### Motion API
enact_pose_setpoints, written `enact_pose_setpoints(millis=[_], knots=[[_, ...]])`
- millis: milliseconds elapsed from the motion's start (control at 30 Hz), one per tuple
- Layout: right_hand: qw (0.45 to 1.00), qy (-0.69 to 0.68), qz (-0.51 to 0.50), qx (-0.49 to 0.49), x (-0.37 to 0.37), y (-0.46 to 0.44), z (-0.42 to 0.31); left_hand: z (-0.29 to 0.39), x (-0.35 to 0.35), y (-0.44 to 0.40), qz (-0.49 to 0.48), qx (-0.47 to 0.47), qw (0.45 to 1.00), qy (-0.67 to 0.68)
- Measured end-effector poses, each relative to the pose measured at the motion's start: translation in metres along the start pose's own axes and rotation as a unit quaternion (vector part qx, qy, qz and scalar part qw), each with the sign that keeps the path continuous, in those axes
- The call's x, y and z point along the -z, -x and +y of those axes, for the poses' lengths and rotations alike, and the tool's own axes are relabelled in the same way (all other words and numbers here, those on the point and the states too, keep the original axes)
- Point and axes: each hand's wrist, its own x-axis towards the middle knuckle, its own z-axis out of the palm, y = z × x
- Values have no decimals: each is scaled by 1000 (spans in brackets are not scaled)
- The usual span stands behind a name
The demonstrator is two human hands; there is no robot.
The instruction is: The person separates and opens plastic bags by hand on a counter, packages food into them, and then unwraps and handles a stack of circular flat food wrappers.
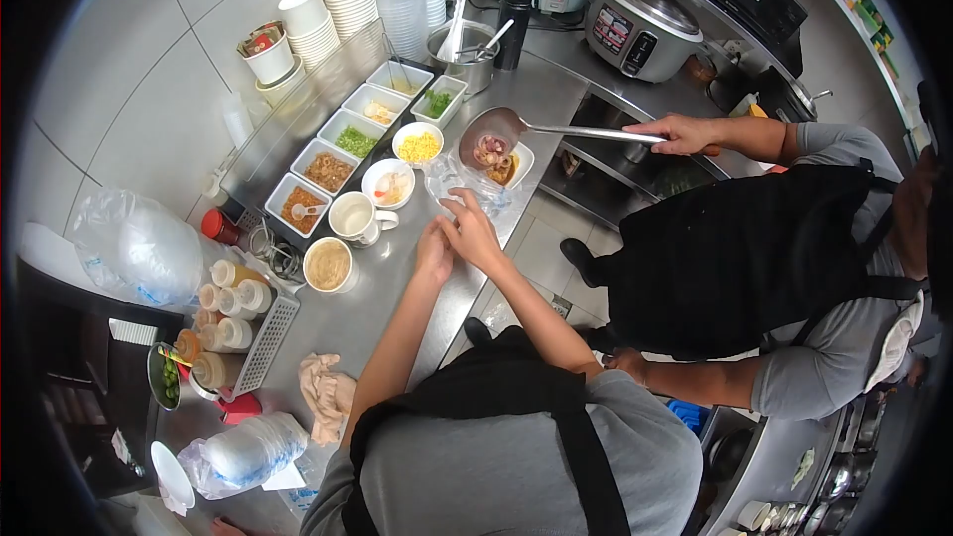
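My left hand (434, 252) and my right hand (471, 230) meet over the steel counter, just short of a crumpled clear plastic bag (459, 182). The right hand's fingers are bent and apart, with nothing visible in them. Its fingers partly cover those of the left hand. Left of my hands stand a paper cup with pale beige contents (329, 265), a white mug (354, 216) and a bowl of whitish food (388, 185). Beyond the bag, another person's hand (681, 134) holds a ladle (493, 134) with meat pieces over a white dish of brown food (514, 167).
White tubs of toppings (327, 171) line the counter's back. Sauce bottles fill a grey basket (268, 342) at left, near a crumpled cloth (326, 397). Rice cookers (643, 28) and a black flask (512, 25) stand farther back. The other person (745, 258) stands close on my right.
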Motion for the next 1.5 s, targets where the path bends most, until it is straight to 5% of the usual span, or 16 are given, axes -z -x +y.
enact_pose_setpoints(millis=[267, 367, 667, 767, 800, 867, 967, 1167, 1267, 1400, 1500], knots=[[998, 13, 45, 39, 0, 3, 9, 0, 1, 0, 8, 1, 999, -45], [1000, -10, 5, -16, 2, 8, -1, 2, -1, 4, 26, 9, 999, -16], [999, -29, -14, 41, -2, 32, -9, -48, 76, -74, -108, -3, 990, 90], [998, -48, -31, 27, 8, 39, -2, -10, 12, -1, 91, -63, 988, -111], [998, -55, -31, 3, 13, 42, 1, -11, 5, 5, 127, -177, 939, -266], [996, -71, -30, -44, 25, 51, 8, -11, -5, 13, 183, -384, 729, -536], [981, -146, -40, -120, 51, 63, 6, 14, -36, 31, 120, -479, 686, -534], [980, -146, -15, -137, 73, 68, 2, 55, -55, -23, 37, -407, 690, -598], [990, -88, 16, -107, 77, 47, 22, 67, -67, -51, 70, -268, 667, -691], [972, 41, 230, -18, 88, -31, 111, 61, -71, -97, 90, -223, 675, -697], [965, 89, 237, -70, 86, -81, 186, 62, -84, -106, 66, -167, 674, -716]])
